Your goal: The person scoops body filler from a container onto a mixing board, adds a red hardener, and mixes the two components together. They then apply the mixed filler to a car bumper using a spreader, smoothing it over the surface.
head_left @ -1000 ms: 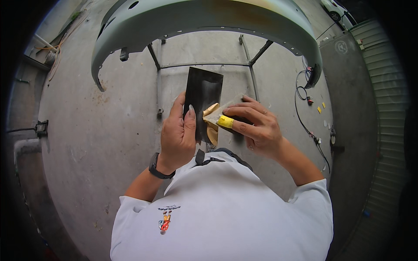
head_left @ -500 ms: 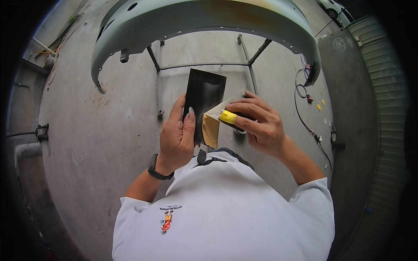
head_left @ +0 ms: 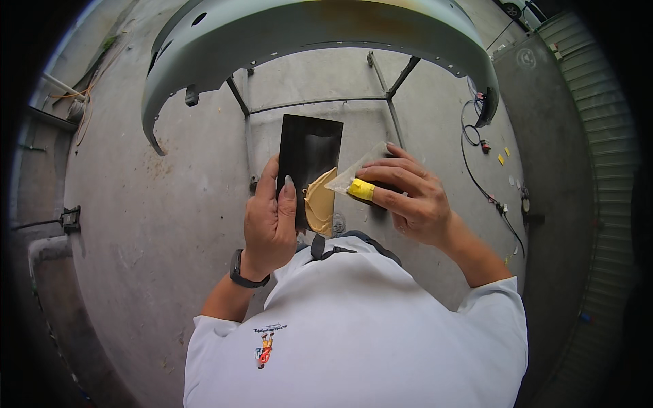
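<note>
My left hand (head_left: pixel 271 224) is closed on a black rectangular board (head_left: pixel 306 146), held upright in front of my body. A smeared patch of creamy tan paste (head_left: pixel 320 200) covers the board's lower right part. My right hand (head_left: pixel 408 197) grips a thin translucent spreader (head_left: pixel 345 173) with a dark part partly hidden under the fingers; the spreader's tip is beside the board's right edge, near the paste. A yellow wrap (head_left: pixel 362 189) covers a fingertip of that hand.
A pale grey car bumper (head_left: pixel 320 30) rests across a metal tube frame (head_left: pixel 316 102) beyond my hands. On the concrete floor (head_left: pixel 136 238) to the right are a looped dark hose (head_left: pixel 469 132) and small yellow scraps (head_left: pixel 504 156). A corrugated metal panel (head_left: pixel 581 102) borders the right side.
The board has moved slightly left and down with my left hand. The spreader has drawn right from the paste, which now shows as a broader, smoother patch on the board.
</note>
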